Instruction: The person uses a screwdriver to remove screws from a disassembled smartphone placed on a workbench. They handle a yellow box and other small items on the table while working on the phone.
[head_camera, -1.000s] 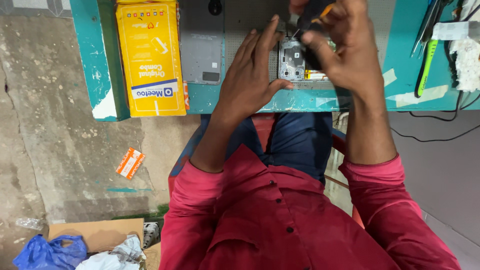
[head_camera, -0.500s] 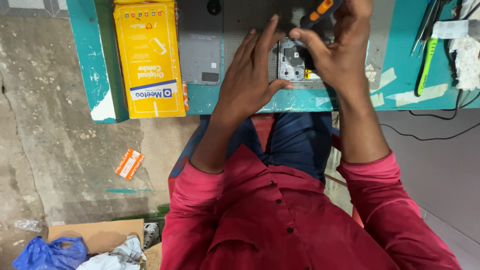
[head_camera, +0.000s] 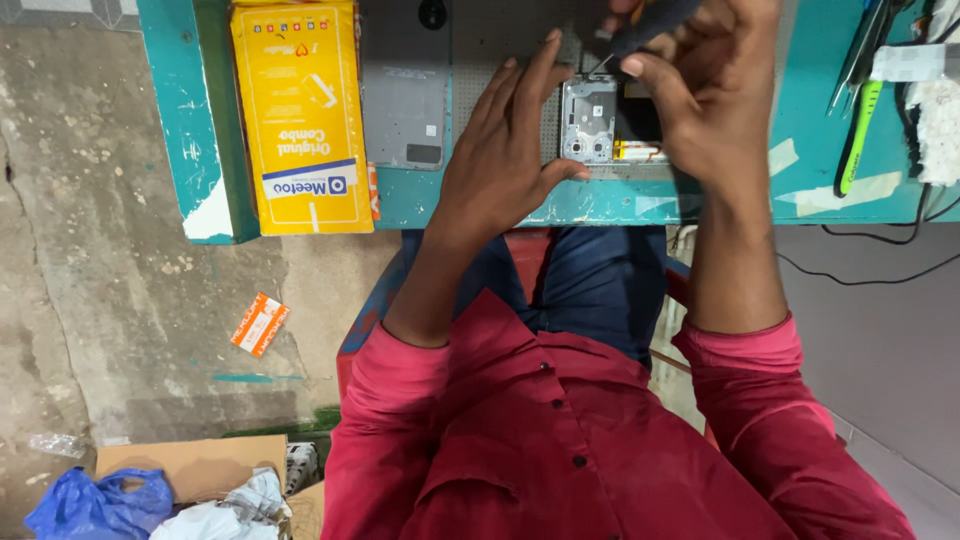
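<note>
Yellow box (head_camera: 302, 115), teal table (head_camera: 820, 170), grey phone back (head_camera: 404, 95), crimson shirt (head_camera: 560, 440), blue bag (head_camera: 95, 505)

Even, soft daylight fills the view, bright enough that colours read true; the yellow box (head_camera: 303, 115) looks saturated with no glare; right of the box, the hands cast only faint, soft-edged shadows on the bench (head_camera: 600, 205); below the box, the concrete floor (head_camera: 120, 290) is flatly lit and sharp; the red shirt (head_camera: 560, 440), nearest the camera, is slightly soft; lines bend a little toward the frame's edges.
</note>
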